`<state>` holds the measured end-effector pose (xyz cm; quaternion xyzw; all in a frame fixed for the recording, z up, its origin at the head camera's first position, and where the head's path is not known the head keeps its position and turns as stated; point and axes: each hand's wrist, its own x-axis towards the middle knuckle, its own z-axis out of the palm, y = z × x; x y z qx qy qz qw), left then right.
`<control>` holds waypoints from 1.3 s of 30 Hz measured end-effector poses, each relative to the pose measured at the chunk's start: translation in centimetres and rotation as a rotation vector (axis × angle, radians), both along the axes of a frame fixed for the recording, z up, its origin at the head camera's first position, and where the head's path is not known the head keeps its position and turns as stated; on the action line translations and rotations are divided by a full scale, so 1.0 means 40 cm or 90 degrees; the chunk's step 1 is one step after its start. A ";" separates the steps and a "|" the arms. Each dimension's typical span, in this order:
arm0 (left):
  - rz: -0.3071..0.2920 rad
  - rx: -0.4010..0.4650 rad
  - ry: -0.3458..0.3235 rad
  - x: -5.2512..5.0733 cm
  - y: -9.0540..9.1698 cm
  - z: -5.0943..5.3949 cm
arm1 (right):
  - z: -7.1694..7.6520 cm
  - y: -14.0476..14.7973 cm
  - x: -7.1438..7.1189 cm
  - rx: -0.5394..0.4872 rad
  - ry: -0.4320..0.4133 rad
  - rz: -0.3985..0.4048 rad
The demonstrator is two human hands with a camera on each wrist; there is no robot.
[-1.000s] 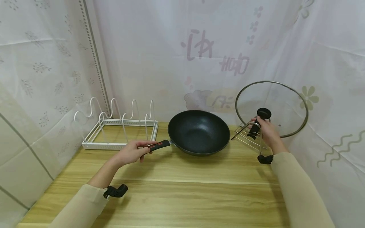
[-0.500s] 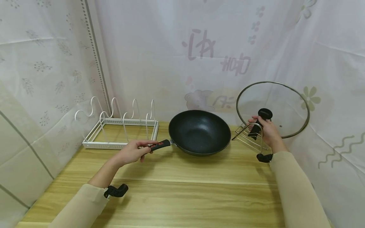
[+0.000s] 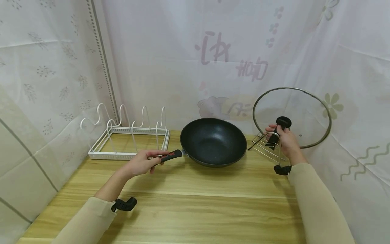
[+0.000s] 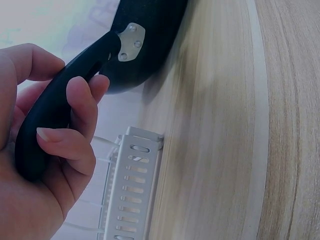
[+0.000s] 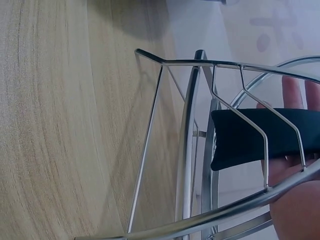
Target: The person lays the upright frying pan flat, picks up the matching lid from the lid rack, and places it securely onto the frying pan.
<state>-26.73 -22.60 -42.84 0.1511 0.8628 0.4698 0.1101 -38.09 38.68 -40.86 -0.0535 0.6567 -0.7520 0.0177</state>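
My left hand holds the black handle of a dark wok, at the table's middle back. In the left wrist view, curled fingers wrap the handle below its riveted bracket. On the right, my right hand grips the black handle of a round glass lid with a metal rim. The lid stands upright, leaning back, at a silver wire lid rack. Seen from the right wrist, the lid handle lies behind the rack's wires, and part of the hand is out of frame.
A white pan rack with curved wire dividers stands at the back left, close to the wok handle. Patterned curtain cloth hangs behind and at both sides. The wooden table stretches out in front of the wok.
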 end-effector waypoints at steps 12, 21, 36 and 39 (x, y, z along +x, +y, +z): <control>0.006 -0.002 0.001 -0.004 -0.003 -0.004 | 0.033 -0.009 0.013 -0.095 0.021 0.005; 0.012 0.000 -0.002 -0.004 0.002 -0.006 | 0.057 -0.005 0.021 -0.051 0.065 -0.017; 0.001 0.023 0.000 0.002 0.005 0.002 | 0.154 -0.046 0.052 -0.039 0.097 -0.040; -0.003 0.031 -0.004 0.005 0.006 0.005 | 0.169 -0.049 0.052 -0.054 0.104 -0.038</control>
